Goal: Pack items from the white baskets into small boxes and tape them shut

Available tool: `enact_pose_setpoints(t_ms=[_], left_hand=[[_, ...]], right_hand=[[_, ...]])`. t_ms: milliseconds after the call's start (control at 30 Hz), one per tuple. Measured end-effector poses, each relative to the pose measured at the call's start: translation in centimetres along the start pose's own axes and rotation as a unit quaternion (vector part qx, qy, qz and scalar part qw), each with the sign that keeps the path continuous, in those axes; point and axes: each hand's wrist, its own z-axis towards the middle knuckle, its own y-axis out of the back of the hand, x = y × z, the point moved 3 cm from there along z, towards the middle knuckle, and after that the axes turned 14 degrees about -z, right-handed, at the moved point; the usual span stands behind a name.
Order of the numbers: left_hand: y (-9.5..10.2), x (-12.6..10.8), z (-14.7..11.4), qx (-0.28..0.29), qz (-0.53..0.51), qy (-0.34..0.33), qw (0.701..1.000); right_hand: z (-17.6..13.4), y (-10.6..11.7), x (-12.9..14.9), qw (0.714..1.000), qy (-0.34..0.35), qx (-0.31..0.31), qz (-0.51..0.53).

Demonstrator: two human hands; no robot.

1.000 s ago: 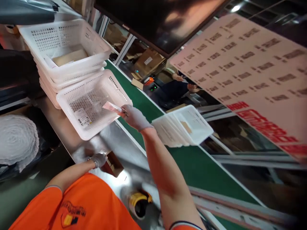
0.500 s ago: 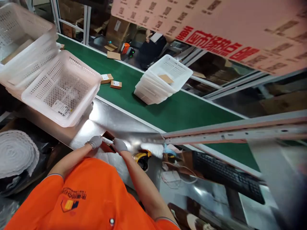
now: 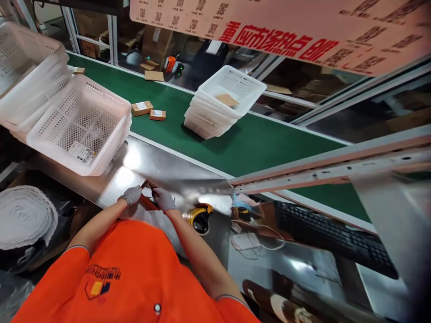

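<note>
R fingers (image 3: 159, 194) moved to box (image 3: 147, 204); tape disp. (image 3: 201, 220) nr.

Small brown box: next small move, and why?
Probably ease the pale item down into the brown box with the right hand: the box looks open, the item shows in its opening, and the left hand is at the opposite side.

Here's the bench (image 3: 168, 161), carton (image 3: 146, 202) between left hand (image 3: 133, 194) and right hand (image 3: 164, 199), tape gun (image 3: 200, 220) just right of them. Over to the left, a basket (image 3: 57, 159) with a label (image 3: 81, 152) inside, a basket stack (image 3: 32, 98) beside it, further left. Beyond the bench, the belt (image 3: 208, 154): two boxes (image 3: 142, 108) on it, crates (image 3: 210, 117) to their right. Roll (image 3: 28, 217) far left, keyboard (image 3: 333, 237) far right.
</note>
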Motion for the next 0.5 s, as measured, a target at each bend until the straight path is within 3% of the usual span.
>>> enact_pose_setpoints(t_ms=[67,133,233,300,367,433,500], left_hand=[[-0.1,0.0,-0.1,-0.028,-0.011,-0.009,1.000],[-0.4,0.0,-0.1,-0.058,-0.027,-0.017,0.998],[-0.6,-0.1,-0.1,-0.064,-0.042,-0.009,0.997],[-0.6,-0.3,-0.1,-0.045,-0.032,-0.002,0.998],[-0.4,-0.8,-0.1,-0.014,0.002,-0.008,1.000],[-0.3,-1.4,-0.2,0.020,0.042,-0.020,0.999],[-0.2,-1.9,-0.3,0.046,0.073,-0.031,0.996]], right_hand=[[-1.0,-0.5,-0.4,1.000,0.007,-0.022,0.004],[-2.5,-0.9,-1.7,0.995,-0.024,-0.089,0.033],[-4.8,-1.8,-4.7,0.960,-0.167,-0.163,0.152],[-5.4,-3.1,-5.8,0.916,-0.249,-0.126,0.289],[-5.0,-4.4,-5.7,0.875,-0.279,-0.062,0.391],[-4.0,-4.9,-5.0,0.869,-0.286,-0.035,0.402],[-2.9,-4.8,-4.4,0.882,-0.289,-0.042,0.370]])
